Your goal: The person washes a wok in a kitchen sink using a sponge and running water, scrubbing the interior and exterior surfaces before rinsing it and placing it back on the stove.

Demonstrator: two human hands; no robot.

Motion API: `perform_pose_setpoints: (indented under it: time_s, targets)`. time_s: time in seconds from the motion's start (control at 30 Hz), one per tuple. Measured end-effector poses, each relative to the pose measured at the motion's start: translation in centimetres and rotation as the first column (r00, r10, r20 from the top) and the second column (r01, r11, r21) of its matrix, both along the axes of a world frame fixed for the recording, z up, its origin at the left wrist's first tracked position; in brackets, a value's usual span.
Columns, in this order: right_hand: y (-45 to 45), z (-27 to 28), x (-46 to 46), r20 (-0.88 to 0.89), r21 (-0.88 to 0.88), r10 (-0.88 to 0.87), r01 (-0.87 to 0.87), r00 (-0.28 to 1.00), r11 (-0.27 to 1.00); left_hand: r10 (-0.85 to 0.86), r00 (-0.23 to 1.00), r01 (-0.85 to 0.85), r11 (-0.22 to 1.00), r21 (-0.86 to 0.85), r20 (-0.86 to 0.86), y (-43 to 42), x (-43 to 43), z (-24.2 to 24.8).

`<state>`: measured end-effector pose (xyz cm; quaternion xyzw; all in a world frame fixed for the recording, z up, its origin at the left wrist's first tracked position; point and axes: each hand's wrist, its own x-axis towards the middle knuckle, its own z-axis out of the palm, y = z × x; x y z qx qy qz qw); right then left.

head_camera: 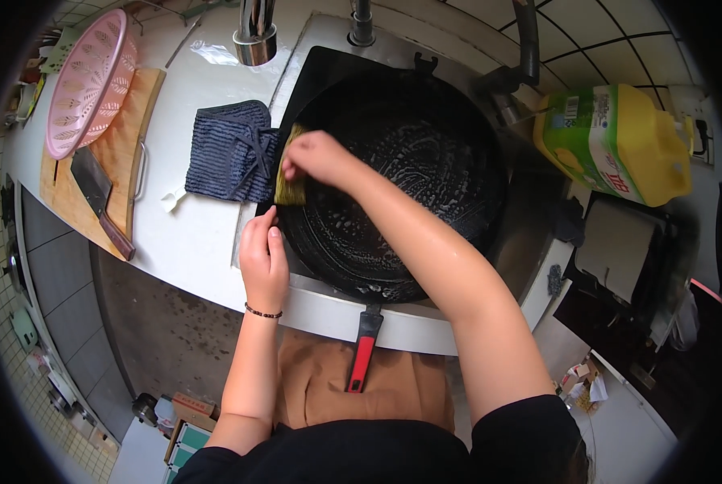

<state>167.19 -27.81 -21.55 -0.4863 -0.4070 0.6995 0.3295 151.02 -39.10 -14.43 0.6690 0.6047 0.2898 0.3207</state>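
A large black frying pan (451,157) rests across the sink, its inside streaked with whitish suds. Its black and red handle (362,357) points toward my body. My right hand (315,157) grips a yellow-green bristle scrubbing brush (290,192) against the pan's left rim. Just below the brush, my left hand (265,257) is at the same rim, fingers together and pointing away from me. Whether it grips the rim cannot be made out. Beside the pan on the left lies a folded dark blue ribbed cloth (225,157).
A chrome faucet (255,45) overhangs the counter. Left are a wooden cutting board (146,100), a cleaver (95,184), a pink basket (85,91) and a small white plastic piece (172,199). On the right stands a yellow detergent jug (627,145), with a steel-wool scrubber (554,281) nearer me.
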Motion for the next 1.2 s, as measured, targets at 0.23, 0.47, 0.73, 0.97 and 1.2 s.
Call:
perform_pose_setpoints:
  time_s: [0.23,0.47,0.73,0.97,1.2]
  targets:
    - [2.2,0.5,10.2,0.398,0.510,-0.786,0.597,0.473,0.619,0.016,0.999,-0.014,0.999,-0.047,0.034,0.2,-0.6,0.3]
    - [3.3,0.3,4.1,0.211,0.396,-0.725,0.621,0.656,0.677,0.046,0.996,-0.043,0.998,-0.043,0.070,0.4,-0.6,0.5]
    - [-2.9,1.2,-1.3,0.232,0.043,0.305,-0.323,0.924,0.946,0.041,0.997,-0.042,0.999,0.015,0.066,1.1,-0.3,1.2]
    - [-6.2,-1.0,5.3,0.050,-0.873,0.948,-0.448,0.314,0.195,-0.027,0.993,0.022,0.999,0.037,0.118,1.7,0.8,1.3]
    - [0.4,-1.0,7.4,0.852,0.386,-0.320,-0.086,0.414,0.918,-0.085,0.992,0.080,0.995,0.051,0.094,1.5,1.1,1.2]
